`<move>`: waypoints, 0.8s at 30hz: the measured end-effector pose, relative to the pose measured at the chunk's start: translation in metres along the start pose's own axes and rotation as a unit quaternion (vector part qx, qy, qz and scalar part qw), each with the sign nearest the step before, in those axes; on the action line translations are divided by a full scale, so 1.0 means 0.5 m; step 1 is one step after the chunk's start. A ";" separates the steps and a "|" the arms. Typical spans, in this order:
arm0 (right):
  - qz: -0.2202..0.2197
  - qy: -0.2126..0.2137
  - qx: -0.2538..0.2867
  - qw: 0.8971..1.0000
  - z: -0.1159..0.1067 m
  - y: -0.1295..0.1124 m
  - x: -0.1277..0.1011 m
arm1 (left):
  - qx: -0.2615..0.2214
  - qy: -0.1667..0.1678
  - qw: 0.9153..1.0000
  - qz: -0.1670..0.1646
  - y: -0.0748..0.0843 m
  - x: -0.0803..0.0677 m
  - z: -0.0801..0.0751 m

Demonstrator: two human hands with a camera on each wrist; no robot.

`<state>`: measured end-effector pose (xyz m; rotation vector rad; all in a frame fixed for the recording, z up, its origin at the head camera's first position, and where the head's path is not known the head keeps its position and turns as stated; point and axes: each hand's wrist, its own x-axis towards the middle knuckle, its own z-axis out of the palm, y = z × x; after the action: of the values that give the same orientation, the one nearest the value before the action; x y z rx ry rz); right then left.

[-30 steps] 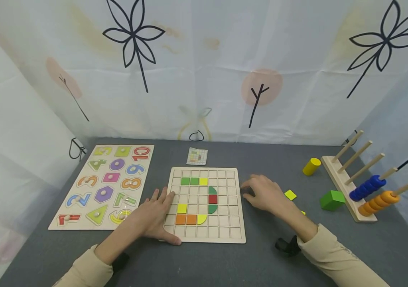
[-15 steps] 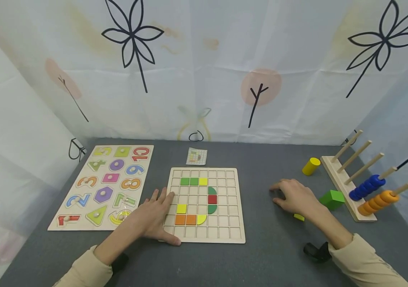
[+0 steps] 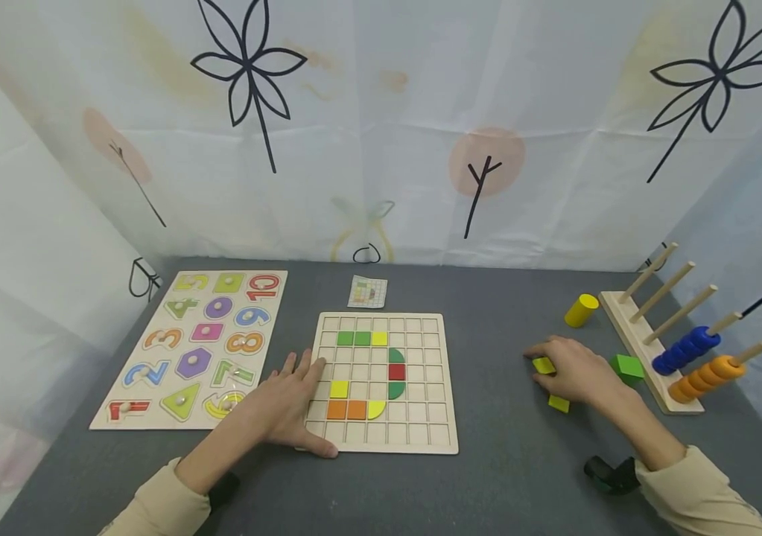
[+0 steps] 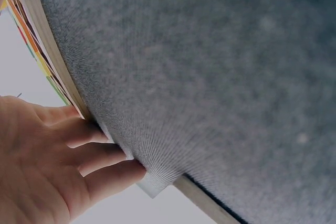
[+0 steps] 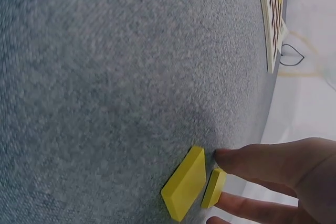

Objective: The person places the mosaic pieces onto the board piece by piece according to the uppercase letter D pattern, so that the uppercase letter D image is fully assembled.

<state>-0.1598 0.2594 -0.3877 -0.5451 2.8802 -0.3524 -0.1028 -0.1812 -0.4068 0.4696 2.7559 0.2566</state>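
- Right hand (image 3: pixel 571 370) at 3 o'clock of the grid board (image 3: pixel 446 387), fingers curled down onto a yellow square tile (image 3: pixel 544 365); whether it is a true pinch or just fingertip contact I cannot tell. The wrist view shows a fingertip (image 5: pixel 231 160) touching the tile's edge.
- Second yellow tile (image 3: pixel 559 403) lies just beside, at 6 o'clock of the first, partly under the hand.
- Left hand (image 3: pixel 289 406) lies flat, fingers spread, on the board's 9 o'clock edge, holding nothing.
- Risk: tiles are thin and flat on the grey counter (image 3: pixel 501 476); fingertips could slide the tile instead of lifting it.
- Risk: two tiles so close, so the hand may drag or lift both, or nudge the second away.
- Risk: green cube (image 3: pixel 627 366) and peg rack (image 3: pixel 629 339) sit at 3 o'clock of the hand; a wide move could knock them.
- Versus 1.0 s ago: the right hand has gone from the board's right edge out to the tiles; the green cube sits slightly shifted; left hand and board pieces unchanged.
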 end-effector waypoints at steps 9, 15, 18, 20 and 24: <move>0.019 -0.010 -0.004 1.000 -0.003 0.004 0.006 | -0.001 0.003 1.000 0.000 0.002 -0.001 0.000; 0.030 0.000 0.011 0.999 0.003 -0.008 0.009 | -0.002 0.001 1.000 -0.001 0.004 -0.003 -0.002; 0.024 -0.002 0.023 0.999 0.004 -0.016 0.011 | -0.003 0.000 1.000 -0.002 0.004 -0.003 -0.002; 0.021 -0.005 0.026 0.999 0.003 -0.019 0.011 | -0.004 -0.001 1.000 -0.002 0.003 -0.003 -0.002; 0.008 0.000 0.029 1.000 0.004 -0.022 0.012 | -0.003 -0.002 1.000 -0.002 0.003 -0.002 -0.003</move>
<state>-0.1610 0.2467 -0.3875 -0.5103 2.8634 -0.4334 -0.1017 -0.1802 -0.4048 0.4635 2.7517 0.2616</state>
